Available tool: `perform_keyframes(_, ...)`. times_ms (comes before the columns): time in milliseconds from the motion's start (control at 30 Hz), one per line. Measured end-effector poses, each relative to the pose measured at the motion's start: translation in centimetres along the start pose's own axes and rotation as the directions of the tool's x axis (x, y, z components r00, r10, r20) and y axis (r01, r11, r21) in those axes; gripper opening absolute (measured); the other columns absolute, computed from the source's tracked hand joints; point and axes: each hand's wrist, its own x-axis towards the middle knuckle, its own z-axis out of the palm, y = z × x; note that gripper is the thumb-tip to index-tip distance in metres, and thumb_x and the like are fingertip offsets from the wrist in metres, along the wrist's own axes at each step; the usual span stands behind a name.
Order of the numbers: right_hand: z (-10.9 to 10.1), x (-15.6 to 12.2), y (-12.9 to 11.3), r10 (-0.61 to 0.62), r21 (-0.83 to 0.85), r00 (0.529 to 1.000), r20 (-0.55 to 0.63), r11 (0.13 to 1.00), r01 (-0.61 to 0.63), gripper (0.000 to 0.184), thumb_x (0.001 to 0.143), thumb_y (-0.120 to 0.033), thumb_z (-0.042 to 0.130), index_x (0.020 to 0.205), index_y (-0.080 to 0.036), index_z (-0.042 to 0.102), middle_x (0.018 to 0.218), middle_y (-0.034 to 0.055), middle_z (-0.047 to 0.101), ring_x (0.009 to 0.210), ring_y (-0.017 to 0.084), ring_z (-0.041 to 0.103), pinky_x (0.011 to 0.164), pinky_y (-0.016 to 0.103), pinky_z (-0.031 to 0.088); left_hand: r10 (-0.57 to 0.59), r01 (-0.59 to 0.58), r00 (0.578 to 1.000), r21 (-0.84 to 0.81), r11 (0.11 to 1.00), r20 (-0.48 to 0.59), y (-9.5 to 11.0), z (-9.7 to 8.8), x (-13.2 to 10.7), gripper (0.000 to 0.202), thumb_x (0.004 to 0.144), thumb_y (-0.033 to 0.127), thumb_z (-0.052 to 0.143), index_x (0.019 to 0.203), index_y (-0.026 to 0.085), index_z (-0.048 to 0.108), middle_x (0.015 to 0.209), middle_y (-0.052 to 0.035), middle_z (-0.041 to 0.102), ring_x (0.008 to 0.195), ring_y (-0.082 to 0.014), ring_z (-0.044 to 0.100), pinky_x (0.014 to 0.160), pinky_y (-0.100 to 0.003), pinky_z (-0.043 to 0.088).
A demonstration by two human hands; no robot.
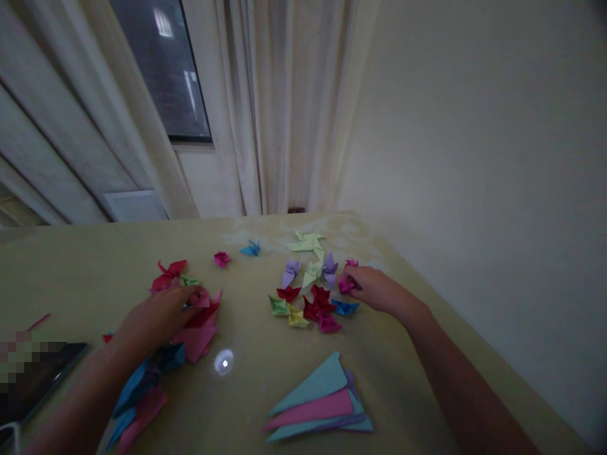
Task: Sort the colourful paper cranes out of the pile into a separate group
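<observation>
My left hand (164, 309) reaches over a heap of folded paper at the left, its fingers closed around a pink origami piece (202, 297). Beneath and beside it lie larger pink folded sheets (202, 338) and a red origami crane (169, 273). My right hand (372, 285) pinches a magenta origami flower (348, 284) at the right edge of a second group. That group holds purple origami pieces (291, 273), a pale green pinwheel (307, 242), dark red pieces (318, 304), a yellow paper boat (298, 317) and a blue paper boat (345, 308).
Folded paper cones (315, 407) in blue, pink and purple lie at the front. A blue crane (251, 248) and a magenta flower (222, 259) sit toward the back. Blue folded papers (133, 385) lie near my left forearm, and a dark tablet-like device (52, 373) is farther left.
</observation>
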Motion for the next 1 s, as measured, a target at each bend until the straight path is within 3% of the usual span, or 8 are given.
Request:
perform_keyframes(67, -0.2, -0.3, 0.3, 0.026, -0.012, 1.000, 0.007, 1.000, -0.026, 0.011, 0.092, -0.017, 0.073, 0.101, -0.018, 0.068, 0.097, 0.0074, 0.073, 0.084, 0.021, 0.066, 0.069, 0.026, 0.039, 0.018, -0.019, 1.000, -0.049, 0.999, -0.016, 0.9, -0.7, -0.2, 0.041, 0.092, 0.044, 0.049, 0.116, 0.025, 0.076, 0.117, -0.0150, 0.077, 0.105, -0.0362, 0.074, 0.089, -0.044, 0.056)
perform_keyframes(200, -1.6, -1.7, -0.1, 0.000, -0.074, 0.993, -0.121, 0.997, -0.009, 0.012, 0.097, -0.017, 0.065, 0.109, -0.018, 0.067, 0.106, 0.0109, 0.072, 0.094, 0.024, 0.068, 0.075, 0.027, 0.042, 0.129, -0.162, 0.983, -0.289, 0.944, -0.130, 2.7, -2.2, -0.7, 0.042, 0.089, 0.053, 0.056, 0.113, 0.025, 0.076, 0.115, -0.0096, 0.080, 0.108, -0.0319, 0.074, 0.094, -0.041, 0.058)
perform_keyframes(367, -2.6, -3.6, -5.2, -0.183, 0.007, 0.951, -0.249, 0.982, 0.191, 0.012, 0.106, -0.020, 0.056, 0.112, -0.019, 0.067, 0.109, 0.0097, 0.071, 0.091, 0.022, 0.068, 0.080, 0.031, 0.047, 0.244, -0.331, 0.942, -0.508, 0.795, -0.232, 5.9, -3.9, -2.2, 0.040, 0.094, 0.059, 0.063, 0.112, 0.025, 0.076, 0.113, -0.0064, 0.080, 0.104, -0.0259, 0.075, 0.095, -0.039, 0.061)
perform_keyframes(467, -1.4, -4.0, -8.9, -0.337, 0.182, 0.876, -0.344, 0.892, 0.414, 0.017, 0.107, -0.027, 0.061, 0.121, -0.020, 0.066, 0.113, 0.0080, 0.071, 0.099, 0.022, 0.069, 0.088, 0.032, 0.051, 0.312, -0.394, 0.919, -0.562, 0.727, -0.240, 8.9, -4.1, -3.5, 0.032, 0.098, 0.052, 0.064, 0.112, 0.025, 0.073, 0.112, -0.0051, 0.080, 0.102, -0.0229, 0.075, 0.091, -0.036, 0.062)
perform_keyframes(567, 0.6, -3.8, -11.4, -0.398, 0.329, 0.833, -0.384, 0.784, 0.526, 0.034, 0.107, -0.035, 0.065, 0.138, -0.023, 0.060, 0.126, 0.0085, 0.068, 0.101, 0.020, 0.068, 0.091, 0.032, 0.053, 0.389, -0.443, 0.894, -0.570, 0.692, -0.223, 12.0, -3.5, -4.9, 0.019, 0.099, 0.041, 0.064, 0.105, 0.025, 0.072, 0.103, -0.0025, 0.080, 0.095, -0.0204, 0.074, 0.086, -0.032, 0.060)
perform_keyframes(700, 2.6, -3.3, -12.6, -0.417, 0.393, 0.807, -0.417, 0.718, 0.574, 0.016, 0.106, -0.031, 0.066, 0.119, -0.021, 0.070, 0.112, 0.0062, 0.069, 0.097, 0.019, 0.066, 0.086, 0.030, 0.052, 0.432, -0.479, 0.876, -0.502, 0.720, -0.216, 14.6, -2.1, -6.0, 0.008, 0.098, 0.032, 0.064, 0.101, 0.026, 0.069, 0.100, -0.0010, 0.078, 0.093, -0.0201, 0.072, 0.085, -0.031, 0.057)
perform_keyframes(833, 2.7, -3.0, -12.1, -0.363, 0.442, 0.817, -0.449, 0.704, 0.556, 0.008, 0.103, -0.025, 0.069, 0.101, -0.021, 0.076, 0.094, 0.0035, 0.069, 0.086, 0.018, 0.065, 0.076, 0.028, 0.049, 0.426, -0.461, 0.885, -0.465, 0.755, -0.186, 14.1, -1.3, -5.7, 0.016, 0.100, 0.037, 0.061, 0.112, 0.028, 0.065, 0.112, -0.0027, 0.075, 0.101, -0.0217, 0.071, 0.089, -0.033, 0.057)
perform_keyframes(1000, 0.1, -2.0, -10.6, -0.203, 0.488, 0.834, -0.513, 0.730, 0.478, 0.011, 0.097, -0.020, 0.065, 0.098, -0.020, 0.076, 0.086, 0.0017, 0.076, 0.075, 0.016, 0.067, 0.069, 0.027, 0.048, 0.249, -0.274, 0.954, -0.156, 0.949, -0.166, 8.9, -1.3, -3.6, 0.055, 0.095, 0.037, 0.062, 0.148, 0.025, 0.053, 0.148, -0.0135, 0.061, 0.121, -0.0326, 0.068, 0.104, -0.047, 0.053)
